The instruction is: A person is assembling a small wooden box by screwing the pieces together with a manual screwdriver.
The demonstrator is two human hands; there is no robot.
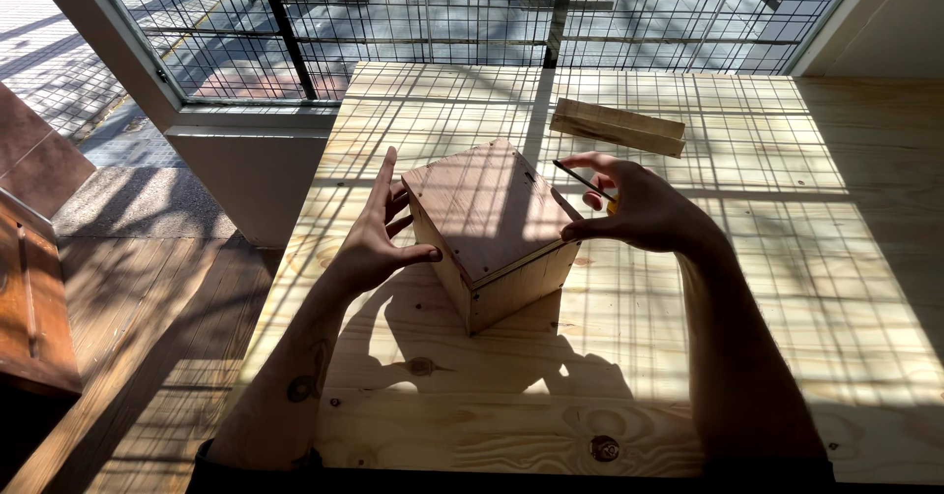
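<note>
A square wooden box with a reddish plywood top point(489, 221) sits cornerwise in the middle of the pale pine worktop point(688, 356). The left hand point(379, 238), fingers spread, braces its left side, while the right hand point(634, 207) pinches a thin dark pencil point(582, 180) at the box's right edge. To my eye, a firm left palm would steady the box; a loose wooden slat point(618, 126) lies beyond.

The wooden box point(492, 229) sat pretty much mid-table point(747, 356), with the left hand point(379, 238) pressed to its left side and the right hand point(629, 204) at its right edge, pencil point(582, 179) in it. A loose wooden board point(618, 126) lay behind the box, off to the right, and the wire-grid window point(472, 12) ran along the table's far edge.
</note>
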